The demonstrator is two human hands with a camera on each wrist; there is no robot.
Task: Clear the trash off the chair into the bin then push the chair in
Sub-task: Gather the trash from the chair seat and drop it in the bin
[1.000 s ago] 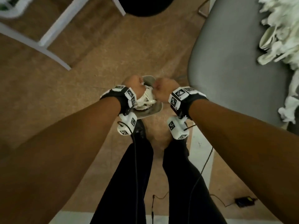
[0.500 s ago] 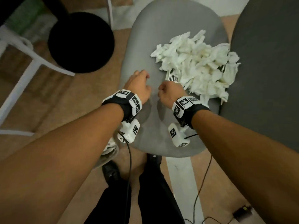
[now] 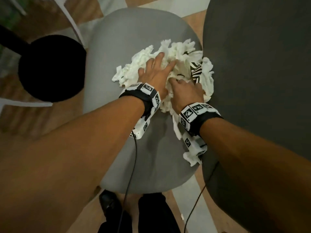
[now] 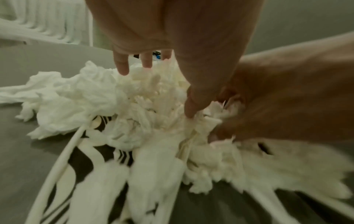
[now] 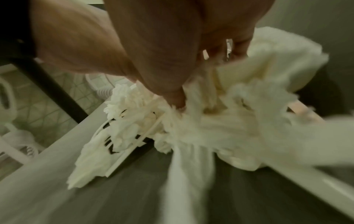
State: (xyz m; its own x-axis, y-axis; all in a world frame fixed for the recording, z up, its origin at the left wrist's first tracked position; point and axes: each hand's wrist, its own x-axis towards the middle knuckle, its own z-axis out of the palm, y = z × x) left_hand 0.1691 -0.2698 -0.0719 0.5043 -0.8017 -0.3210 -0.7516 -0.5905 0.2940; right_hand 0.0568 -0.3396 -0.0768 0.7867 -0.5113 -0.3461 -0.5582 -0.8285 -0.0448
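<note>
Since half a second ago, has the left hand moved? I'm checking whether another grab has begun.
Yes. The left hand has gone from the bare grey chair seat forward onto the white tissue pile, fingers spread on it.

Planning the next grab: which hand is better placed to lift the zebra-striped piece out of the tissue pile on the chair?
Right. The right hand rests beside the striped piece, fingers curling into the tissue pile. The left hand lies spread, farther left on the chair.
</note>
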